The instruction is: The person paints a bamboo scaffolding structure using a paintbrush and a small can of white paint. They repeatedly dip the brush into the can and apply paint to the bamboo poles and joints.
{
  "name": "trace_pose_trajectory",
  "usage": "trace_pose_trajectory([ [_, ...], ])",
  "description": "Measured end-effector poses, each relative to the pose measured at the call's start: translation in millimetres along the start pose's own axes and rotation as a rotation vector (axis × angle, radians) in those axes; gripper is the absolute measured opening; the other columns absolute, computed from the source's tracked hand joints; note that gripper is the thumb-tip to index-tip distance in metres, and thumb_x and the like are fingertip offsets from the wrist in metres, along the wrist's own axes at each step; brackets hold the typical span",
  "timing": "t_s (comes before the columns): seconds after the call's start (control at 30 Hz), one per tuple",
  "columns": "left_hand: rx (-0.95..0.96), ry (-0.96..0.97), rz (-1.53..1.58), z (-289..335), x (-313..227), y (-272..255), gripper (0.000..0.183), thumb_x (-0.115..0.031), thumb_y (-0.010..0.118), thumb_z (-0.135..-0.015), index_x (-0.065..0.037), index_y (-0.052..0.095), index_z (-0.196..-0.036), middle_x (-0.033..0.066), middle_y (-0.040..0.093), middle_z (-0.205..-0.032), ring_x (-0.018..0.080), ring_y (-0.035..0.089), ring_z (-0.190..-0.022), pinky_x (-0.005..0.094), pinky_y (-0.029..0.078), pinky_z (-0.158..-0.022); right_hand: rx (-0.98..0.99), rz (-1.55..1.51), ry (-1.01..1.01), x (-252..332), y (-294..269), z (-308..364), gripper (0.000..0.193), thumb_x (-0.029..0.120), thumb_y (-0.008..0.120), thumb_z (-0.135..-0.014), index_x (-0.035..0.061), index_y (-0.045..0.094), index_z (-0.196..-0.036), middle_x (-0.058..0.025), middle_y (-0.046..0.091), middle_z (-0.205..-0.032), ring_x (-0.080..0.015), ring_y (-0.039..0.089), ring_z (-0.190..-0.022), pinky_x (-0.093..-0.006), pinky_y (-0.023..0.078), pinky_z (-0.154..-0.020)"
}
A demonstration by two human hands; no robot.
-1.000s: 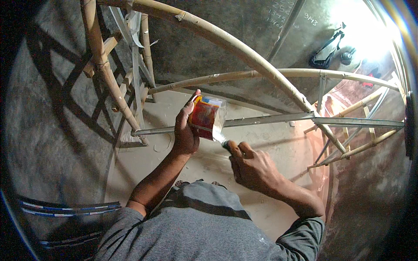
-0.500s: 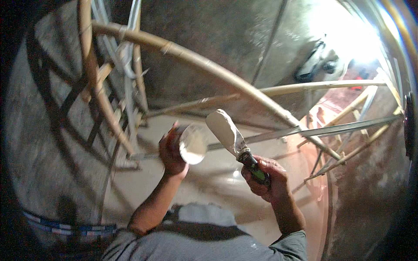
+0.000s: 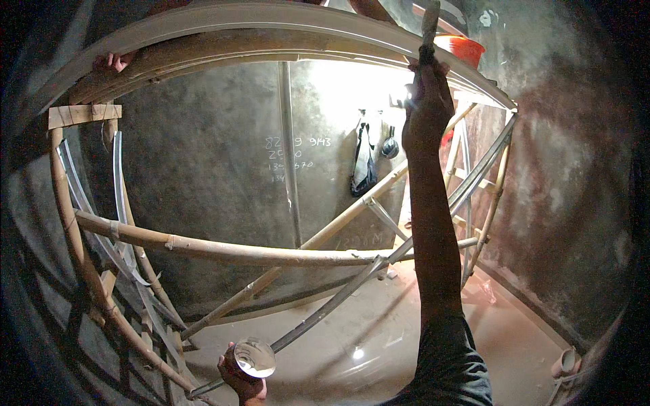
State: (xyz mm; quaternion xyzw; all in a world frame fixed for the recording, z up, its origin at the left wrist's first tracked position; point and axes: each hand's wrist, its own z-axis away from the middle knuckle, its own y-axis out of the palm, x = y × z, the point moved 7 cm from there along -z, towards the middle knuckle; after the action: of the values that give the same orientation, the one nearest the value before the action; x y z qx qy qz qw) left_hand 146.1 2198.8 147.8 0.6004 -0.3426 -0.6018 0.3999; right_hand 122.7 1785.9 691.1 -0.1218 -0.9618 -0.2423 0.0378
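Low at the lower edge, my left hand (image 3: 238, 380) is wrapped round a round cup (image 3: 254, 357) with white paste inside, its mouth toward me. My right hand (image 3: 428, 98) is raised high, its arm stretched up at the right. It grips a putty knife (image 3: 430, 26) whose blade points upward; the handle is mostly hidden in the fingers. The knife and fist stand in front of a long pale board (image 3: 271, 16) across the top; whether they touch it I cannot tell.
A bamboo scaffold (image 3: 223, 246) with metal strips carries the board. Another person's hand (image 3: 112, 62) grips the board's left end. An orange bucket (image 3: 467, 51) stands at upper right. A bag (image 3: 363, 162) hangs on the far wall beside a bright lamp glare.
The view has tilted up, bringing the board, bucket and other person's hand into sight. My right hand has risen with the putty knife. The cup now appears lower.
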Motion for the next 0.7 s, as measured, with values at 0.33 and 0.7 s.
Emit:
trace_pose_trajectory([
  [0.33, 0.067, 0.017, 0.002, 5, -11, -6, 0.051, -0.048, 0.035, -0.1, -0.015, 0.059, -0.13, 0.0021, 0.061, -0.128, 0.0244, 0.052, -0.126, 0.0483, 0.035, -0.11, -0.119, 0.4, -0.216, -79, 12, -88, 0.039, 0.022, 0.066, -0.094, 0.0038, 0.062, -0.128, -0.0081, 0.068, -0.095, -0.0165, 0.065, -0.076, -0.0312, 0.054, -0.063],
  [0.7, 0.153, 0.117, -0.014, -4, -35, -55, 0.052, -0.048, 0.032, -0.102, -0.015, 0.055, -0.135, 0.0019, 0.057, -0.134, 0.0229, 0.051, -0.127, 0.0484, 0.034, -0.112, -0.117, 0.701, -0.669, -23, 128, 16, 0.027, 0.017, 0.068, -0.088, 0.0055, 0.063, -0.112, -0.0147, 0.061, -0.08, -0.035, 0.06, -0.071, -0.043, 0.051, -0.068],
])
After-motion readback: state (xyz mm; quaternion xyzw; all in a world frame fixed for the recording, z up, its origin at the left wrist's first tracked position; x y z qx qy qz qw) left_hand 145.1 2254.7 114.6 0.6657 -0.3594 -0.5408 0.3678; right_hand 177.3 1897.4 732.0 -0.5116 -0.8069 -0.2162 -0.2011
